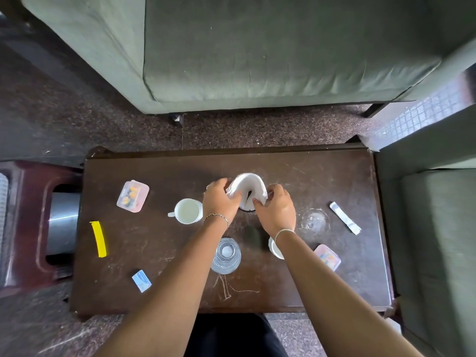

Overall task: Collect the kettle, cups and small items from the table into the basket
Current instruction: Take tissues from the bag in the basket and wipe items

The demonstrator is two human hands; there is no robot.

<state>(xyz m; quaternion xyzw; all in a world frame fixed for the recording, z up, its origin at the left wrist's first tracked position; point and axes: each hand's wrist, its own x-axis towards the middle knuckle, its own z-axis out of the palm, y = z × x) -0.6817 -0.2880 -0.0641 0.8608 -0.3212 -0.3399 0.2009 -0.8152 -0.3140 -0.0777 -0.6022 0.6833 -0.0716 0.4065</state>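
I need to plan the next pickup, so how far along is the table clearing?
Nothing looks collected yet; no basket is in view. In hand: left hand and right hand grip the white kettle on the table. Left: white mug, water bottle, two plastic boxes, yellow clip, sachet, small packet, glass.
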